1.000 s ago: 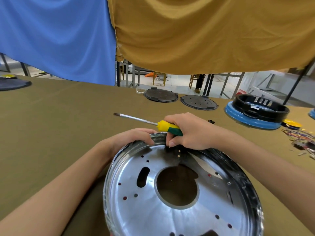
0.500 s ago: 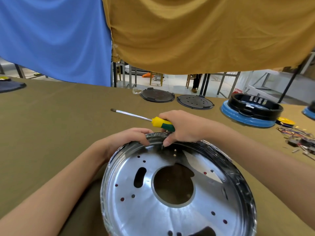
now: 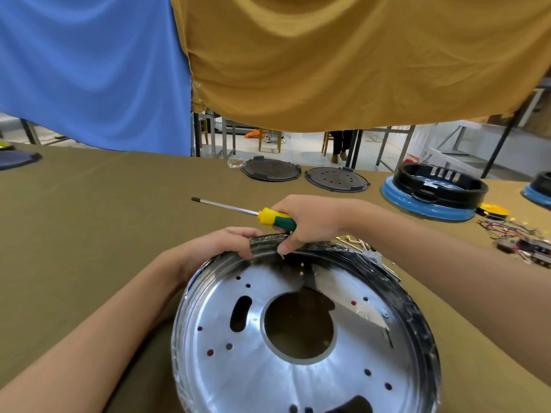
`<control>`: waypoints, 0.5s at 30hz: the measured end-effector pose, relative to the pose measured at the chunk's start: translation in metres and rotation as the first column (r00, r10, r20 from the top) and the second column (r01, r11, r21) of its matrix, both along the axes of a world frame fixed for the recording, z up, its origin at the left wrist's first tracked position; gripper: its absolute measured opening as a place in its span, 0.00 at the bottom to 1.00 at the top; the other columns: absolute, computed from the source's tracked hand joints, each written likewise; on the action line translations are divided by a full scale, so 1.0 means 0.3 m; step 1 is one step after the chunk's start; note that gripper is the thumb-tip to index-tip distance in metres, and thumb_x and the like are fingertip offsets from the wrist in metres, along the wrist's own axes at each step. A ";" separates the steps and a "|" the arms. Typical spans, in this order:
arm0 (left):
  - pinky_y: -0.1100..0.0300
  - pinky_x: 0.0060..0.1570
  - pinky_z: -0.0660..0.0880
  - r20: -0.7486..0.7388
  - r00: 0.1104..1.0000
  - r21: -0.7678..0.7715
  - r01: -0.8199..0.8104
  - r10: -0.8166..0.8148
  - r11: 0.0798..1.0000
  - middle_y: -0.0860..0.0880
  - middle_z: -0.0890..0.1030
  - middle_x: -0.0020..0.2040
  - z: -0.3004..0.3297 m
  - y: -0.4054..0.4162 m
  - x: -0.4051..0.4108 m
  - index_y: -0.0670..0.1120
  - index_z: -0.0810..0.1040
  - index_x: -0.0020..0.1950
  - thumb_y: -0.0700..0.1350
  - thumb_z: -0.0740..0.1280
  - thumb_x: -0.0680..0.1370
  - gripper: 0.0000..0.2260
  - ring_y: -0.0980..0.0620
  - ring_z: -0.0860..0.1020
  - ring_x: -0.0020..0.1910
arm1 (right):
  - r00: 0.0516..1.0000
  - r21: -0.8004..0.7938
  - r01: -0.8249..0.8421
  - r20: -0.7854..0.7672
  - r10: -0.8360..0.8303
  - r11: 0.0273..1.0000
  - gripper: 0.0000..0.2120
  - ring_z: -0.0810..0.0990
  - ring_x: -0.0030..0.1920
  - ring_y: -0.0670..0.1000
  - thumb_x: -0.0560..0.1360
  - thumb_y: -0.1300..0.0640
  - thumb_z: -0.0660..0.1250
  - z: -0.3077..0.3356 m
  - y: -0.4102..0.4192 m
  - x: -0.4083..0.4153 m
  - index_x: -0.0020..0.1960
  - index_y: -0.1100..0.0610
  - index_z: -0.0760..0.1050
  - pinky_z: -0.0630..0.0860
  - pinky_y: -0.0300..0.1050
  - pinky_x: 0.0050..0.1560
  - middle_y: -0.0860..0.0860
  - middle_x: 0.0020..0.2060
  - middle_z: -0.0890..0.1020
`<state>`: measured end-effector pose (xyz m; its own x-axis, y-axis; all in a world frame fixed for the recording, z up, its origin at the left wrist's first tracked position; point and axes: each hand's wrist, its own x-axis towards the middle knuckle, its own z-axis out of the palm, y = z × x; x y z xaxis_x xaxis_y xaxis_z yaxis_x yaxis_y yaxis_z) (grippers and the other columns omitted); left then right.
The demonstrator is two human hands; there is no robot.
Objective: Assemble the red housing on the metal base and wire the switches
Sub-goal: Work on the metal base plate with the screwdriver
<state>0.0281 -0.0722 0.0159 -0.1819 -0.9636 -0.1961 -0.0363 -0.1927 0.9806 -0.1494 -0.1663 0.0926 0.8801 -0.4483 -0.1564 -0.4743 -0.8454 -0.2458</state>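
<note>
A round shiny metal base (image 3: pixel 238 371) with a large centre hole and several small holes stands tilted in front of me. My left hand (image 3: pixel 217 248) grips its far rim, fingers curled over the edge. My right hand (image 3: pixel 310 222) holds a screwdriver (image 3: pixel 268 217) with a yellow and green handle, its shaft pointing left over the table, while a finger of that hand touches the rim. No red housing is in view.
The table carries an olive cloth (image 3: pixel 89 219). Two dark round lids (image 3: pixel 271 169) (image 3: pixel 337 179) lie at the far edge. A black ring on a blue base (image 3: pixel 432 189) sits at the right, with loose wires and switches (image 3: pixel 524 239) beside it. Small metal parts (image 3: pixel 354 242) lie behind the base.
Both hands keep their hold on the rim and the screwdriver. My view has shifted slightly; the base sits a little lower and to the left in the frame.
</note>
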 end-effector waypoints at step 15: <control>0.50 0.51 0.76 0.067 0.997 0.017 0.035 -0.036 0.999 0.36 0.81 0.54 -0.005 -0.009 0.007 0.43 0.78 0.65 0.36 0.62 0.64 0.28 0.38 0.79 0.50 | 0.979 0.012 0.031 -0.202 -0.028 0.999 0.20 0.80 0.53 0.58 0.70 0.54 0.78 0.031 -0.005 0.062 0.56 0.59 0.76 0.75 0.55 0.60 0.56 0.51 0.83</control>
<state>0.0303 -0.0748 0.0144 -0.2022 -0.9534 -0.2238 -0.1092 -0.2051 0.9726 -0.1308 -0.1679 0.1018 0.8163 -0.4697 -0.3362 -0.5400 -0.8271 -0.1556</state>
